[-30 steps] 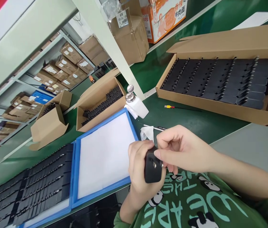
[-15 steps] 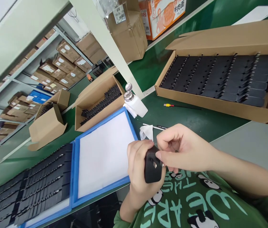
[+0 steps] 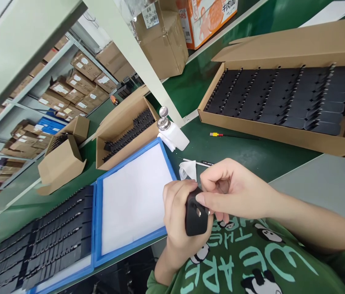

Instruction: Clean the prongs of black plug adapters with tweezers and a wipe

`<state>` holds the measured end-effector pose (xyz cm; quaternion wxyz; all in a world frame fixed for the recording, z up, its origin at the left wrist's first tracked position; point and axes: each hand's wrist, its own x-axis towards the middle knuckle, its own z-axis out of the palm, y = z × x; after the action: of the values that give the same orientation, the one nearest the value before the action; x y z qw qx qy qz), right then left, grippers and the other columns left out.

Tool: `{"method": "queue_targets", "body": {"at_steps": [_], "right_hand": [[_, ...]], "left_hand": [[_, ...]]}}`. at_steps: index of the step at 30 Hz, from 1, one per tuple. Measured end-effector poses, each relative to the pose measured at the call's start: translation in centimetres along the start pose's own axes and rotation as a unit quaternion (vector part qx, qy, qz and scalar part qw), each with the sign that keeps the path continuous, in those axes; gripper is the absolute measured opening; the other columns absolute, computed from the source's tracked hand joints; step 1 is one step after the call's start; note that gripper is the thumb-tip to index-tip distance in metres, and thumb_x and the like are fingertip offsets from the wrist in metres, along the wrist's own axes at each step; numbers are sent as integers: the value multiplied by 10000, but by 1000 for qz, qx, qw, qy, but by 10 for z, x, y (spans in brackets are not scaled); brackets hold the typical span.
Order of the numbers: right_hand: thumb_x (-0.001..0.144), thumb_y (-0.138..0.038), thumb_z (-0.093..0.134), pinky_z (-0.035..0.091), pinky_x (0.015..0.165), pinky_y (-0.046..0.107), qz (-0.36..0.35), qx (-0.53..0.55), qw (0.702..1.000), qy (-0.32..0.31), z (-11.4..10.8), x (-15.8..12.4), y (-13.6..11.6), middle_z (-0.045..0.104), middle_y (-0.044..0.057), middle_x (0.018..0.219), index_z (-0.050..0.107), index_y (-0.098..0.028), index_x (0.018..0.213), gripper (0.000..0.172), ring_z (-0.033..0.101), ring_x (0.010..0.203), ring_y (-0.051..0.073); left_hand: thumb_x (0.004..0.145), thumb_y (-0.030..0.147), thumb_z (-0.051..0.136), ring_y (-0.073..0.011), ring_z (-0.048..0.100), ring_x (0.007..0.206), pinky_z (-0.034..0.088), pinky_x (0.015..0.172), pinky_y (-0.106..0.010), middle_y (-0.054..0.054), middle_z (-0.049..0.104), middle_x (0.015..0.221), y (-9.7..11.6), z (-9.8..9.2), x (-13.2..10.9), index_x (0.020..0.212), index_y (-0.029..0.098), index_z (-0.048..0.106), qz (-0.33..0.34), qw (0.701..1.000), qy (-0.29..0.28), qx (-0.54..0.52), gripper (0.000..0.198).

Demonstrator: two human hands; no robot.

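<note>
A black power adapter (image 3: 195, 226) with a shiny metal prong on its face is in my left hand (image 3: 175, 218), the fingers wrapped round its left side and underside. My right hand (image 3: 236, 188) is closed against the adapter's upper right, its thumb lying on the black face near the prong. The other right fingers are curled, and whatever may be between them is hidden. Beyond the hands lie a crumpled white wipe (image 3: 187, 169) and a thin pen-like tool (image 3: 201, 163).
A white pump bottle (image 3: 174, 134) stands with its lid raised. Nearby is a blue-rimmed tray (image 3: 135, 200), beside another filled with black units (image 3: 56, 237). Cardboard boxes (image 3: 282, 132) (image 3: 126, 151) hold more black units. A yellow-tipped cable (image 3: 217, 134) lies on the green bench.
My right thumb has slid slightly left across the adapter's face. Both hands otherwise keep their hold, and the view has shifted a little.
</note>
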<state>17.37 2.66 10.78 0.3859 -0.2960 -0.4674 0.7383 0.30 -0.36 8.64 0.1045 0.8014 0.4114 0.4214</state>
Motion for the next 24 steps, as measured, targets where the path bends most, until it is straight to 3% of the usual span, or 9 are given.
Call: {"method": "queue_targets", "body": {"at_steps": [5, 8, 10, 12, 14, 16, 18, 21, 24], "right_hand": [[747, -164, 634, 396, 355, 146, 3, 0, 1000, -5, 3, -1, -2, 468, -60, 444, 353, -203, 522, 362, 542, 391, 90], [809, -259, 649, 448, 395, 187, -20, -9, 1000, -18, -16, -4, -5, 583, -13, 525, 475, -188, 563, 309, 563, 427, 101], [886, -392, 608, 496, 462, 230, -67, -60, 994, 65, -42, -7, -1, 659, 22, 640, 550, -186, 659, 312, 584, 475, 111], [933, -497, 545, 485, 509, 246, -78, -211, 947, 230, -71, -11, 12, 664, 20, 693, 542, -203, 733, 356, 577, 514, 115], [924, -516, 562, 422, 514, 247, 8, -423, 848, 319, -92, -12, 31, 607, 0, 632, 533, -212, 760, 347, 550, 527, 127], [845, -456, 690, 375, 515, 264, 62, -507, 811, 287, -100, -9, 52, 593, 4, 613, 576, -205, 778, 284, 549, 537, 152], [759, -332, 774, 370, 536, 271, 70, -543, 799, 248, -96, -3, 72, 640, 33, 734, 609, -199, 816, 218, 587, 603, 176], [840, -187, 628, 399, 574, 275, 41, -569, 793, 212, -83, 8, 90, 654, 75, 916, 601, -197, 794, 54, 624, 690, 182], [919, -185, 500, 463, 601, 281, -7, -559, 805, 197, -78, 10, 82, 647, 80, 922, 564, -200, 796, 139, 617, 670, 165]], "left_hand": [[784, 115, 670, -232, 590, 979, 538, 859, -388, -86, 629, 1046, 0, 1, 2, 1194, 165, 570, -3, 1000, 2, -8, 425], [786, 103, 677, -229, 606, 992, 542, 874, -380, -86, 646, 1062, -3, -1, 3, 1184, 176, 589, -17, 998, -16, -52, 414], [809, 127, 684, -237, 622, 1014, 547, 881, -378, -83, 664, 1071, -9, -2, 0, 1172, 199, 622, -63, 992, -31, -108, 375], [847, 191, 686, -228, 646, 952, 570, 803, -355, -84, 673, 1096, -16, 0, -7, 1187, 224, 642, -140, 971, -29, -192, 344], [893, 281, 660, -193, 651, 812, 569, 638, -304, -89, 666, 1126, -23, 4, -15, 1222, 239, 635, -220, 927, -11, -302, 332], [920, 354, 633, -168, 636, 722, 526, 514, -262, -93, 657, 1131, -26, 11, -19, 1237, 238, 629, -268, 879, -3, -395, 338], [909, 380, 648, -188, 657, 776, 538, 547, -265, -90, 666, 1100, -26, 15, -19, 1222, 234, 642, -268, 865, -16, -424, 345], [852, 342, 717, -219, 667, 928, 569, 769, -310, -67, 694, 1048, -20, 13, -12, 1156, 242, 680, -208, 899, -44, -382, 322], [817, 300, 743, -213, 654, 985, 538, 871, -311, -52, 710, 1030, -15, 6, -6, 1136, 245, 683, -161, 929, -35, -333, 329]]}}
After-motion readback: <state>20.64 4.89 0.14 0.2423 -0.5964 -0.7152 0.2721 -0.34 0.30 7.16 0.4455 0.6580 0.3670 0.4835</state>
